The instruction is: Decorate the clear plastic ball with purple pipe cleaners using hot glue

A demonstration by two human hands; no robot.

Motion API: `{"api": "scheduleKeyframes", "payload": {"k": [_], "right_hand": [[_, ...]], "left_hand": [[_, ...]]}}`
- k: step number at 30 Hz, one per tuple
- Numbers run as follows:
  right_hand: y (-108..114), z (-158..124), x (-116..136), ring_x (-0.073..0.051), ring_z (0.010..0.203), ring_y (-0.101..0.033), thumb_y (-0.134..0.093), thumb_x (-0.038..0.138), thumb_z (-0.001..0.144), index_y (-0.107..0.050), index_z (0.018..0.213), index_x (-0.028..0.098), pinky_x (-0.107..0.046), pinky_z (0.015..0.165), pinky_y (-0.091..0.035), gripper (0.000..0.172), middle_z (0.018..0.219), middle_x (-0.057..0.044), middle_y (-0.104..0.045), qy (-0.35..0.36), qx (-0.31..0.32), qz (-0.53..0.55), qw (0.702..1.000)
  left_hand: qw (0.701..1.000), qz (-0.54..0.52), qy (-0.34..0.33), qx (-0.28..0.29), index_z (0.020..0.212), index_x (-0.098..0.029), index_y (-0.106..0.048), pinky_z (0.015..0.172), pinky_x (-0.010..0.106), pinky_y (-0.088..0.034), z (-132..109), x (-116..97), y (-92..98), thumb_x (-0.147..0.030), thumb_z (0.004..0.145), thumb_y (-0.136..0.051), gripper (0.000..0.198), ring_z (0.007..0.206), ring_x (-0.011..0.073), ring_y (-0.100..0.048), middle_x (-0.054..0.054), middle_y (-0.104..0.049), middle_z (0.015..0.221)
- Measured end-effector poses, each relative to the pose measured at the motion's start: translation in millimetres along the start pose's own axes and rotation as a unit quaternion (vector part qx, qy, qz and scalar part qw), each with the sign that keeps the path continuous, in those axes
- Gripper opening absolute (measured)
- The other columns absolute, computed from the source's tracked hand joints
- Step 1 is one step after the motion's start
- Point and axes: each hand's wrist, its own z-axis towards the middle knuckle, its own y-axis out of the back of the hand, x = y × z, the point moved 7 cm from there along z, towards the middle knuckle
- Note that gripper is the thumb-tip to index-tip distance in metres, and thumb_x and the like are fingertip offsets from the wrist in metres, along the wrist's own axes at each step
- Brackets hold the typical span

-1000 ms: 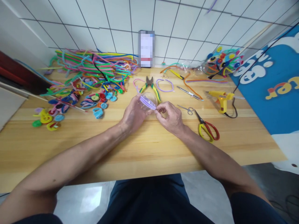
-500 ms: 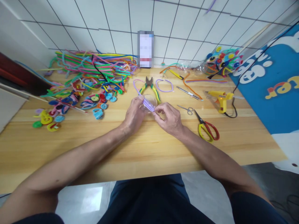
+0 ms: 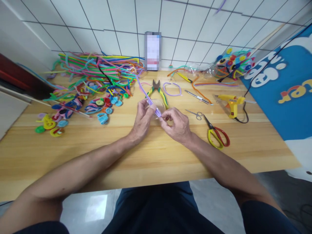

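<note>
A purple pipe cleaner [image 3: 144, 88] is folded into close strands between my hands, with one long end reaching up and left. My left hand [image 3: 143, 117] is closed on its middle, thumb along the strands. The fingertips of my right hand [image 3: 175, 122] pinch its lower right end. Just behind the strands lies a clear round plastic piece [image 3: 159, 104], partly covered by them. Pliers [image 3: 156, 85] with green and yellow handles lie beyond it, jaws pointing away from me. To their right rests a bent purple pipe cleaner loop [image 3: 172, 95].
Bundled pipe cleaners [image 3: 97, 68] and small coiled shapes [image 3: 103, 117] cover the table's left. A phone [image 3: 152, 52] leans on the tiled wall. To the right lie small scissors [image 3: 195, 114], large scissors [image 3: 215, 133], a craft knife [image 3: 197, 97] and a glue gun [image 3: 231, 104].
The pipe cleaner's free end has swung from a curve into a straighter line pointing up and left. My left hand has shifted slightly along the strands toward my right hand, which stays nearly still.
</note>
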Motion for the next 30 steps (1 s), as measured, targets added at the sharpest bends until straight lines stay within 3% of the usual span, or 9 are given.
{"api": "scheduleKeyframes", "payload": {"k": [4, 8, 21, 30], "right_hand": [[1, 1, 2, -0.017, 0.071, -0.066, -0.068, 0.010, 0.099, -0.060, 0.100, 0.027, -0.031, 0.066, -0.053, 0.019, 0.082, 0.002, -0.070, -0.001, -0.004, 0.002, 1.000], [1, 1, 3, -0.017, 0.071, -0.066, -0.068, 0.008, 0.097, -0.061, 0.100, 0.027, -0.031, 0.067, -0.053, 0.020, 0.081, 0.003, -0.069, -0.005, 0.005, -0.002, 1.000], [-1, 0, 1, -0.017, 0.071, -0.067, -0.065, 0.005, 0.096, -0.062, 0.100, 0.026, -0.031, 0.066, -0.051, 0.021, 0.082, 0.002, -0.071, 0.012, 0.007, -0.018, 1.000], [-1, -3, -7, -0.018, 0.071, -0.067, -0.064, 0.005, 0.095, -0.062, 0.099, 0.026, -0.032, 0.067, -0.052, 0.022, 0.082, 0.002, -0.070, -0.004, -0.002, -0.002, 1.000]], "left_hand": [[0.994, 0.047, -0.098, 0.007, 0.130, -0.030, -0.057, 0.116, 0.040, -0.055, -2, -7, 2.1, -0.070, 0.095, -0.083, 0.059, 0.131, 0.0253, -0.068, 0.006, -0.071, 0.133], [0.989, 0.076, -0.129, 0.014, 0.133, -0.029, -0.057, 0.110, 0.040, -0.059, -1, -4, 4.4, -0.074, 0.095, -0.081, 0.064, 0.126, 0.0244, -0.072, 0.006, -0.072, 0.130], [0.999, -0.026, -0.011, -0.026, 0.116, -0.027, -0.059, 0.097, 0.033, -0.060, 5, 6, 5.5, -0.060, 0.094, -0.083, 0.046, 0.102, 0.0172, -0.070, -0.001, -0.070, 0.110], [0.994, -0.099, 0.046, 0.000, 0.103, -0.024, -0.066, 0.102, 0.041, -0.064, 5, -10, -7.0, -0.055, 0.095, -0.082, 0.035, 0.113, 0.0247, -0.077, 0.004, -0.078, 0.110]]}}
